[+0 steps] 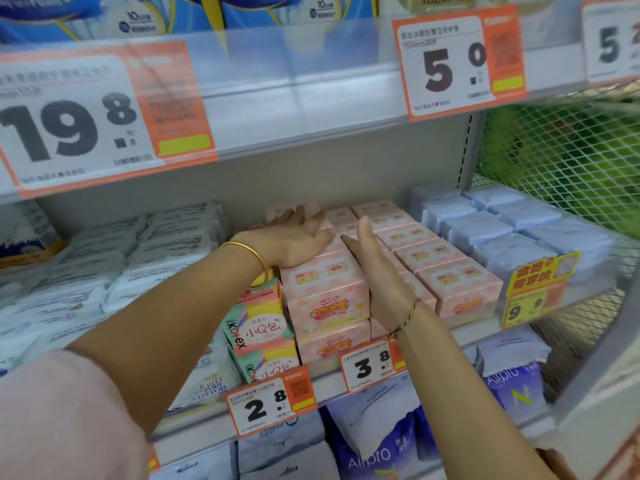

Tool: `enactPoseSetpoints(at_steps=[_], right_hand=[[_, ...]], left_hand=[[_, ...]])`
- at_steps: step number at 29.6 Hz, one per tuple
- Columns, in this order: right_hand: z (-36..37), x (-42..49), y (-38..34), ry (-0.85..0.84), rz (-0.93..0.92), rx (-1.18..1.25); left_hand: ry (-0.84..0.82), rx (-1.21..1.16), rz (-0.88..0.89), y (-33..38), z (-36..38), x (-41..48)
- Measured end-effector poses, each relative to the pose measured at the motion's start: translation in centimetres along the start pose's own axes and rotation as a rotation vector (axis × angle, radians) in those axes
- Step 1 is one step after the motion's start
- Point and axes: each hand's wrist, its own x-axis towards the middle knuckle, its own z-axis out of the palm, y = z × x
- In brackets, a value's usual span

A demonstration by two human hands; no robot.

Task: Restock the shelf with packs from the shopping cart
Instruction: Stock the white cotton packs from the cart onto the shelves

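Pink packs (pixel 325 292) sit stacked at the shelf's (pixel 325 378) front edge. The left hand (pixel 294 240) rests flat on top and the right hand (pixel 375 268) presses their side (both unclenched, fingers straight).

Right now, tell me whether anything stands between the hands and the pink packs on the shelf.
Nothing visible does. The left hand lies flat on top of the front pink packs, and the right hand presses flat against their right side, in the gap beside the next pink row.
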Motion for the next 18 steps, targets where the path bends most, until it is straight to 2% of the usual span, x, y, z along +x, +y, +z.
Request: enactPoseSetpoints(at_steps=[10, 13, 15, 18], right_hand=[[0.4, -0.3, 0.1, -0.028, -0.064, 0.011], [-0.9, 0.3, -0.9, 0.131, -0.06, 0.064], [-3.4, 0.1, -1.4, 0.249, -0.151, -0.054], [-7.0, -0.5, -3.0, 0.374, -0.2, -0.427]], left_hand=[[-0.004, 0.012, 0.01, -0.1, 0.2, 0.1], [-0.006, 0.005, -0.004, 0.1, -0.5, -0.2], [0.028, -0.006, -0.019, 1.3, -1.6, -1.3], [0.214, 0.064, 0.06, 5.6, -2.7, -3.9]])
